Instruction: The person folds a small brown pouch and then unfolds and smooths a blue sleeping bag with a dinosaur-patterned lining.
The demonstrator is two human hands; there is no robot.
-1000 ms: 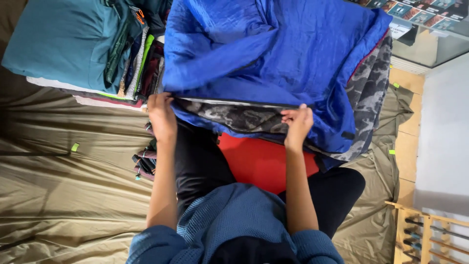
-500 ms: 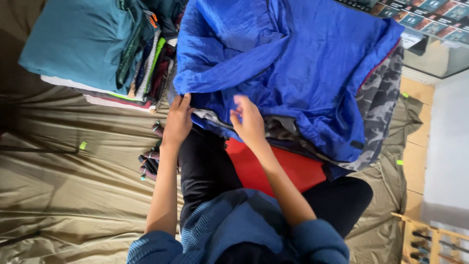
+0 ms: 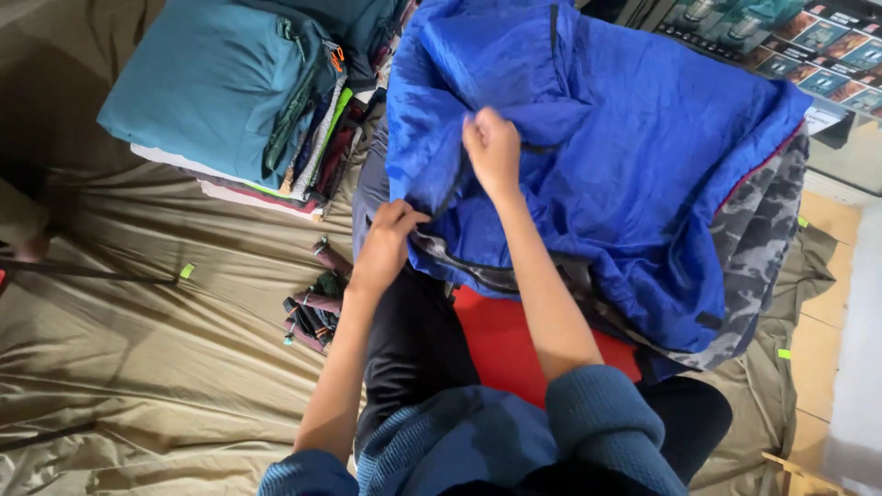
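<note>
Both hands grip the blue jacket (image 3: 634, 174): the right hand (image 3: 493, 147) pinches a fold near its middle, fingers closed, and the left hand (image 3: 386, 243) clutches its lower edge by the zipper. Spread over the person's lap, the jacket shows a camouflage lining (image 3: 767, 239) along its right side. It lies on an olive sheet (image 3: 138, 367). A folded stack of clothes (image 3: 230, 101), teal on top, sits just left of it. Red cloth (image 3: 501, 335) shows beneath the jacket. Small dark straps (image 3: 312, 312) lie by the left forearm.
</note>
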